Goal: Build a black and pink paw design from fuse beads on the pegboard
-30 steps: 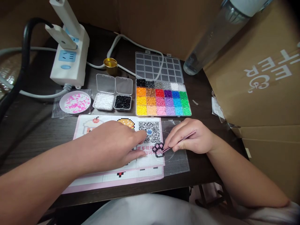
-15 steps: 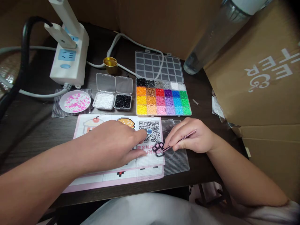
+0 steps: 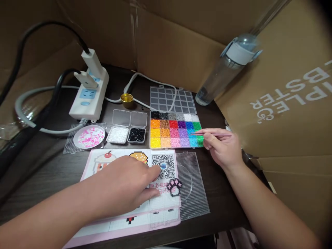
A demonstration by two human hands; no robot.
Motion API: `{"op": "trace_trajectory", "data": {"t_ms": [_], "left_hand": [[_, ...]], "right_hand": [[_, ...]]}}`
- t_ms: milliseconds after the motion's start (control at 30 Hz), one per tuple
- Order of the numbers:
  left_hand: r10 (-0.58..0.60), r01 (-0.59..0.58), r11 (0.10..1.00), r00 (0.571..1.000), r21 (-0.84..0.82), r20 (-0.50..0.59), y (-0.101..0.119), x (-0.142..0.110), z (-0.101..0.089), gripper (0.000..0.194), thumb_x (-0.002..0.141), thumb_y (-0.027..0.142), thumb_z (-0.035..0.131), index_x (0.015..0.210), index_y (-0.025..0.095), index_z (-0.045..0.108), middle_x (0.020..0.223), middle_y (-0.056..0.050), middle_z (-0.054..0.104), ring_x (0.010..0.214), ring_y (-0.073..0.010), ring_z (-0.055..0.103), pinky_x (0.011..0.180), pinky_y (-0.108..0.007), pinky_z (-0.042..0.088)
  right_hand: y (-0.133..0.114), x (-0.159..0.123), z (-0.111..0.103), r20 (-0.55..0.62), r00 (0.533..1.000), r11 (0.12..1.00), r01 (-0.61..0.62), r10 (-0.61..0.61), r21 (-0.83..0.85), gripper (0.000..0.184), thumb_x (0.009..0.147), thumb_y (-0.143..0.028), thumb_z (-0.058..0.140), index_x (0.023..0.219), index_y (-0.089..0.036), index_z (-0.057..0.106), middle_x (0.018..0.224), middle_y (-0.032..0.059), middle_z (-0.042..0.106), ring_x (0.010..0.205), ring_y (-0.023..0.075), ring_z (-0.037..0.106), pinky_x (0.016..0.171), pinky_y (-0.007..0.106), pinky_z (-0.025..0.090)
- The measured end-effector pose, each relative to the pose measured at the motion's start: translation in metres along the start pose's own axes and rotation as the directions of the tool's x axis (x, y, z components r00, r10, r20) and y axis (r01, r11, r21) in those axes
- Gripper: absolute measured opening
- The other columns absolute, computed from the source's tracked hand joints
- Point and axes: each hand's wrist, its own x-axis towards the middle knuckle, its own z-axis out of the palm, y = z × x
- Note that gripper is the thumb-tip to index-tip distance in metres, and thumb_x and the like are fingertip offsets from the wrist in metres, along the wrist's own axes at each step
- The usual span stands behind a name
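In the head view, the right hand (image 3: 221, 148), right of the frame's centre, pinches a pair of pink tweezers (image 3: 216, 134) between thumb and fingers. The tweezers point left, and their tips lie over the purple and light blue compartments at the right side of the bead tray (image 3: 166, 148); whether a bead sits between the tips is too small to tell. The left hand (image 3: 131, 181), below the centre, lies over the pattern sheet (image 3: 119, 224), its thumb and forefinger spread apart with a gap between them; its other fingers are hidden beneath.

The paw design (image 3: 174, 187), with a black outline, pink toes and a pink and whitish middle, is just right of the bottom centre. It lies on a clear pegboard (image 3: 195, 197) that overlaps the right part of the sheet, near the left thumb but apart from it.

The tray's clear lid (image 3: 172, 98) stands open at the upper middle. Left of the tray are a box of black beads (image 3: 136, 142), a box of white beads (image 3: 116, 143) and a white dish (image 3: 75, 140) of pink and white beads. Behind these are a gold cup (image 3: 127, 101) and, upper left, a power strip (image 3: 84, 112). A bottle (image 3: 220, 77) leans at the upper right.
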Motion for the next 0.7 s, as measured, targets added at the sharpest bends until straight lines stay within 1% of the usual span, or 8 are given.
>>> {"op": "trace_trajectory", "data": {"t_ms": [67,100,200,267,400,567,700], "left_hand": [[-0.003,0.003,1.0,1.0,-0.008,-0.005,0.0,-0.001,-0.001,0.02,0.096,0.041,0.061,0.087,0.023,0.062,0.072,-0.003,0.07,0.061,-0.0213,0.061,0.054,-0.031,0.029],[-0.003,0.003,1.0,1.0,-0.009,-0.004,0.001,-0.002,-0.001,0.02,0.096,0.04,0.061,0.087,0.023,0.062,0.073,-0.004,0.071,0.061,-0.0214,0.062,0.054,-0.031,0.03],[-0.003,0.003,1.0,1.0,0.002,0.009,0.001,-0.003,-0.003,0.019,0.097,0.04,0.06,0.088,0.023,0.062,0.075,-0.005,0.073,0.063,-0.022,0.064,0.055,-0.031,0.032],[0.0,0.0,1.0,1.0,0.006,0.006,0.002,-0.003,-0.003,0.02,0.096,0.041,0.06,0.087,0.023,0.062,0.075,-0.005,0.073,0.063,-0.0227,0.065,0.055,-0.032,0.033],[-0.007,0.007,1.0,1.0,0.006,0.004,0.002,-0.003,-0.004,0.02,0.096,0.041,0.061,0.087,0.023,0.063,0.075,-0.006,0.073,0.063,-0.0235,0.065,0.055,-0.032,0.033],[-0.018,0.018,1.0,0.999,0.016,0.032,0.002,-0.003,-0.003,0.022,0.097,0.043,0.059,0.089,0.023,0.063,0.077,-0.006,0.073,0.065,-0.0228,0.064,0.056,-0.031,0.031],[-0.016,0.016,1.0,0.999,0.011,0.035,0.002,-0.003,-0.002,0.023,0.098,0.043,0.057,0.09,0.023,0.063,0.077,-0.006,0.073,0.065,-0.0238,0.065,0.056,-0.031,0.031]], "right_hand": [[0.0,0.001,0.003,0.033,0.999,0.996,-0.002,0.005,-0.086,0.012,0.087,-0.033,0.08,0.091,-0.023,0.086,0.065,0.0025,0.074,0.048,0.0093,0.05,0.047,0.024,0.041],[-0.001,0.001,0.005,0.059,0.998,0.993,-0.001,0.008,-0.12,0.013,0.087,-0.032,0.08,0.091,-0.022,0.086,0.066,0.0028,0.075,0.048,0.0096,0.051,0.047,0.025,0.042],[-0.005,-0.001,0.012,0.108,0.994,0.983,0.017,0.002,-0.18,0.012,0.086,-0.03,0.079,0.088,-0.021,0.086,0.076,0.0051,0.079,0.049,0.01,0.055,0.048,0.026,0.046],[-0.006,-0.002,0.014,0.116,0.993,0.977,0.039,-0.015,-0.211,0.011,0.085,-0.029,0.079,0.087,-0.02,0.086,0.079,0.0057,0.081,0.05,0.0103,0.056,0.049,0.026,0.048],[-0.007,0.0,0.016,0.114,0.993,0.963,0.064,-0.035,-0.262,0.012,0.085,-0.027,0.077,0.087,-0.02,0.086,0.077,0.0056,0.081,0.05,0.0116,0.06,0.049,0.026,0.05],[-0.007,-0.001,0.015,0.141,0.989,0.954,0.078,-0.038,-0.289,0.011,0.085,-0.027,0.077,0.085,-0.02,0.086,0.086,0.0073,0.084,0.069,0.019,0.074,0.053,0.028,0.056],[-0.006,-0.001,0.015,0.163,0.986,0.951,0.087,-0.039,-0.298,0.011,0.085,-0.027,0.077,0.085,-0.02,0.086,0.089,0.0077,0.084,0.074,0.0208,0.077,0.057,0.029,0.059]]}}
